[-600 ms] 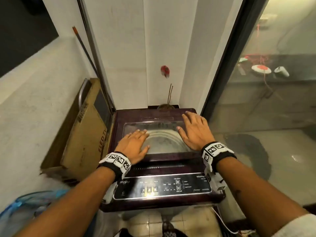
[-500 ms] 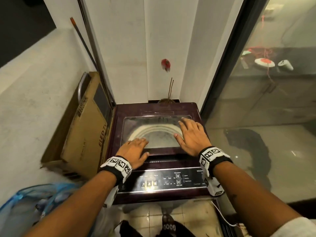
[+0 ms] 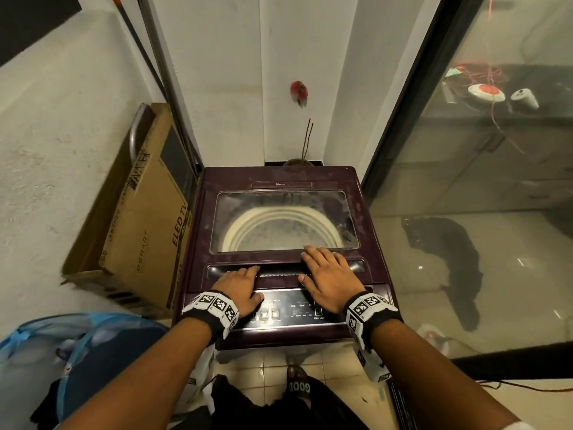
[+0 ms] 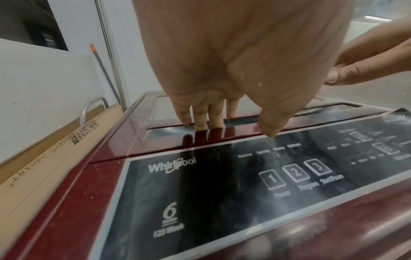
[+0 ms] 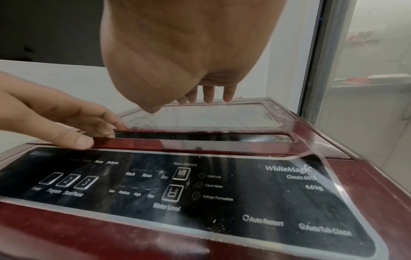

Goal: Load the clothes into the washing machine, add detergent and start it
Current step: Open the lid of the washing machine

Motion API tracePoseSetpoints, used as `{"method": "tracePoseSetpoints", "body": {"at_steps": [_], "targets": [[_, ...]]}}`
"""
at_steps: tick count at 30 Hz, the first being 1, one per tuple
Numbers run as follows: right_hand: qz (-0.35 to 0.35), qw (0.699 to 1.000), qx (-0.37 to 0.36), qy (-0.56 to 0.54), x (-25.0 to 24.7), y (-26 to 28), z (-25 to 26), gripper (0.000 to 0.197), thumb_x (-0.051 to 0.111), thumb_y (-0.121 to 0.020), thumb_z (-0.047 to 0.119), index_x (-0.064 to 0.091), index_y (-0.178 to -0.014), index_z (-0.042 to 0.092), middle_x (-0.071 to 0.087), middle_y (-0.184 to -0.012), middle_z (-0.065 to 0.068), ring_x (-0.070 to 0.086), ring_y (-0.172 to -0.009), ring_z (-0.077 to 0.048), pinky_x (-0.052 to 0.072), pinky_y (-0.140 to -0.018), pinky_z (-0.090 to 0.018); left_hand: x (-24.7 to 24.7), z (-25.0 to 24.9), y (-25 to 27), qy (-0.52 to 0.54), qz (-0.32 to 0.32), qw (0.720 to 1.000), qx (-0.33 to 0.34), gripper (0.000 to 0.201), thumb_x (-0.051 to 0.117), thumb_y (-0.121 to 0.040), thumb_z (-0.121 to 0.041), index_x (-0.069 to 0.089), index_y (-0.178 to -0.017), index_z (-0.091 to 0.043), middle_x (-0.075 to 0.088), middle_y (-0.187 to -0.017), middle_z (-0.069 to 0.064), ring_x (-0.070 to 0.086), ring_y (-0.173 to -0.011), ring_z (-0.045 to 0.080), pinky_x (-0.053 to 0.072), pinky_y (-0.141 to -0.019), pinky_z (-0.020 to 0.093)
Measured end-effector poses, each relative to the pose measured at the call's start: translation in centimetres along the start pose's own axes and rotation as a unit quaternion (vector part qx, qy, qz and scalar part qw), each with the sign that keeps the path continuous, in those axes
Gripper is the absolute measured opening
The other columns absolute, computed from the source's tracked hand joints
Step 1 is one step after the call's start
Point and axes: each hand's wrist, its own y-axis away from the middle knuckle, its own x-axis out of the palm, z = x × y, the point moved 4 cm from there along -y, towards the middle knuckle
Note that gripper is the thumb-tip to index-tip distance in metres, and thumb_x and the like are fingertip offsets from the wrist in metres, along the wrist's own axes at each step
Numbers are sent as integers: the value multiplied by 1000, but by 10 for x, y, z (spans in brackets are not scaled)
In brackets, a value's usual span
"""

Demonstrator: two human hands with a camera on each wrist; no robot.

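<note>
A maroon top-loading washing machine (image 3: 279, 176) stands in front of me, its lid with the glass window (image 3: 283, 221) down. The pale drum rim shows through the glass. My left hand (image 3: 240, 285) lies at the lid's front edge, fingers (image 4: 201, 120) reaching into the handle recess (image 5: 200, 136), thumb over the near lip. My right hand (image 3: 328, 274) is spread flat over the lid's front right, its fingertips (image 5: 209, 98) at the window's edge. The black control panel (image 4: 222, 184) with numbered buttons lies under both wrists. No detergent is in view.
A cardboard TV box (image 3: 145, 225) leans against the machine's left side. A blue mesh laundry basket (image 3: 77, 352) with dark cloth sits on the floor at my lower left. A glass door (image 3: 480, 181) closes off the right side, and a white wall stands close behind.
Both hands have slid back toward me, from the glass window to the lid's front edge. The left fingers are now in the handle recess.
</note>
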Motion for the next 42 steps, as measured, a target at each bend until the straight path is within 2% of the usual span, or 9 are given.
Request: {"method": "tracePoseSetpoints", "body": {"at_steps": [8,14,20,25,28,32,35,38,42], "targets": [[-98,995,-22,2,-7,9,13,63,26,-105,48,29,-158,15,21,-168,-3,22,-155,-23,13,-126,-49,-45,-10,10,10,-168,986,-3,61,56,-85,-60,41,-130,-23,57,-124,4,51,-112,25,39,-97,38],[-228,970,-28,73,-25,10,22,72,44,-100,44,22,-160,9,10,-170,-11,13,-157,-28,13,-124,-58,-110,-12,13,-19,-288,957,21,59,59,-81,-65,45,-121,-25,63,-114,-1,56,-101,24,42,-84,38],[-274,952,-29,132,-54,-11,25,74,52,-98,29,20,-160,5,6,-170,-14,12,-157,-33,17,-122,-62,-146,-16,13,-54,-343,938,23,61,51,-87,-63,46,-133,-23,64,-122,2,58,-106,25,43,-90,39],[-273,949,-27,158,-82,-27,25,87,59,-87,31,17,-161,12,2,-171,-5,5,-157,-35,15,-121,-65,-192,-19,1,-50,-398,916,14,61,51,-91,-58,43,-138,-21,62,-123,3,56,-116,26,32,-112,47],[-287,947,-14,147,-105,-42,23,89,58,-87,30,13,-162,13,-1,-171,-3,2,-158,-33,12,-122,-65,-212,-21,-3,-15,-433,901,22,62,53,-92,-52,38,-143,-20,48,-145,5,40,-137,24,17,-121,49],[-294,942,-27,158,-128,-65,14,95,61,-83,31,12,-162,12,3,-171,-6,5,-157,-35,14,-122,-63,-203,-14,7,14,-472,882,4,75,53,-91,-47,21,-153,-18,6,-165,10,4,-152,31,4,-123,52],[-298,941,-36,157,-145,-82,7,96,62,-81,29,13,-162,12,4,-171,-7,6,-157,-36,14,-122,-63,-150,12,15,23,-418,907,-33,83,49,-90,-52,16,-155,-13,-4,-165,12,-3,-152,33,5,-121,57],[-308,939,-34,152,-164,-102,1,96,62,-80,28,14,-161,11,5,-171,-8,9,-157,-36,14,-122,-62,-82,55,15,22,-282,952,-116,85,34,-91,-62,15,-155,-10,-9,-164,13,-3,-151,34,14,-120,59],[-324,937,-17,133,-187,-137,-6,94,59,-79,31,17,-160,10,10,-169,-15,12,-156,-36,13,-123,-61,-29,98,7,37,-119,976,-179,92,15,-85,-71,13,-156,-13,-17,-162,8,-3,-152,29,17,-120,53]]}}
